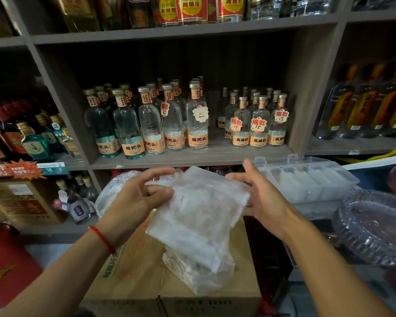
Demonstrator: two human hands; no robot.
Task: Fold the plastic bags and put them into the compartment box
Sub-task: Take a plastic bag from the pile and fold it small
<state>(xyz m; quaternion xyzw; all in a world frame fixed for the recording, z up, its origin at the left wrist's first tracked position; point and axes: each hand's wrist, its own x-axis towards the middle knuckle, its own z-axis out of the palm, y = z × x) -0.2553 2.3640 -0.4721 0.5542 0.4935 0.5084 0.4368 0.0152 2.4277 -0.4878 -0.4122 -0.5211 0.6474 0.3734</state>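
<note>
Above the cardboard carton, you hold the plastic bag: your left hand pinches its left edge, and your right hand lies with straight fingers against its right edge. Right of the carton and farther back sits the clear compartment box, lid raised. Beyond stands the bottle shelf.

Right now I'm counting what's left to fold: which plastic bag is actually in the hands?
The flat bag held up between the left hand and right hand. The crumpled bag lies below on the carton, untouched.
</note>
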